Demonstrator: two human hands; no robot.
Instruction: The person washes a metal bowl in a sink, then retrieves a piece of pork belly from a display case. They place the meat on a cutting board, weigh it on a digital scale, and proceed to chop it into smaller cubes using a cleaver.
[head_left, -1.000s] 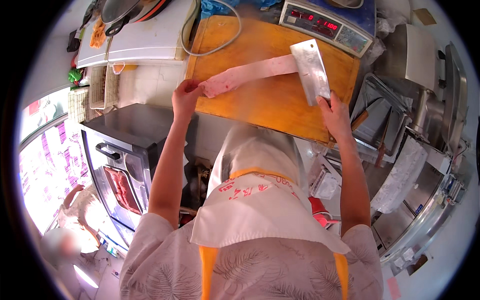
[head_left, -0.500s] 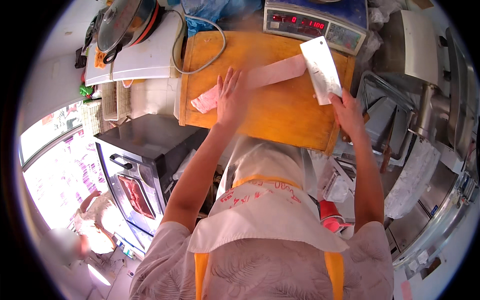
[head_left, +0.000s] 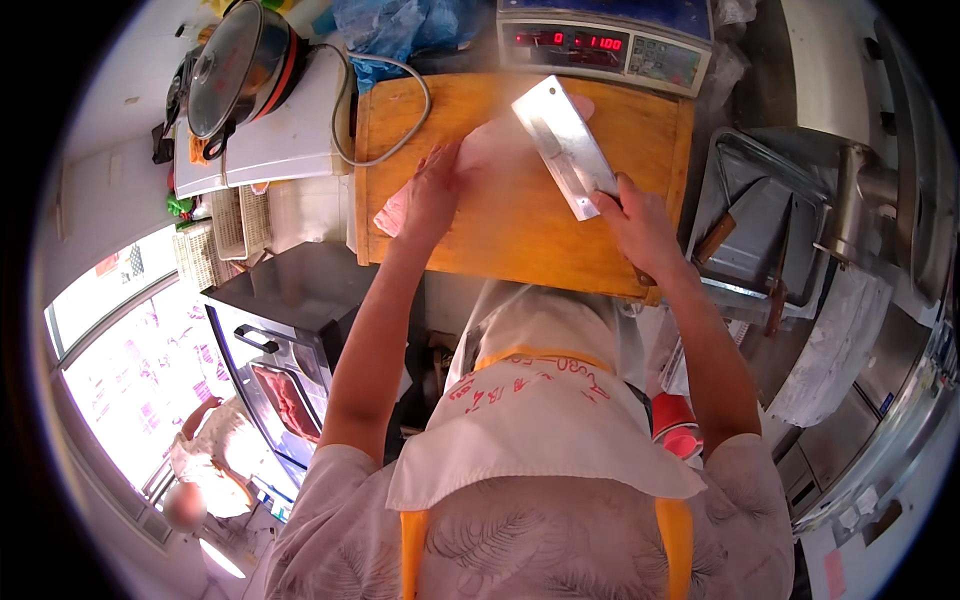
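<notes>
A long strip of pale pink meat [head_left: 484, 144] lies slantwise across the orange wooden cutting board [head_left: 530, 235]. Over its left part rests my left hand [head_left: 430, 195], fingers bent onto the meat. The meat's near left end sticks out beside the wrist. In my right hand [head_left: 638, 228] is a broad, shiny cleaver [head_left: 562, 148], gripped at the handle. Its blade points up and left, over the right part of the strip and partly covering it. A hazy smear blurs the middle of the strip.
A digital scale [head_left: 608, 50] stands behind the board. A grey cable [head_left: 425, 100] loops over the board's far left corner. To the right, a metal tray [head_left: 750, 245] holds wooden-handled knives. A lidded pan [head_left: 235, 70] sits at far left. Another person [head_left: 215, 445] is at lower left.
The cleaver and my right hand have moved left, from the board's right side to over the meat. My left hand has shifted slightly left, its fingers now bent instead of stretched.
</notes>
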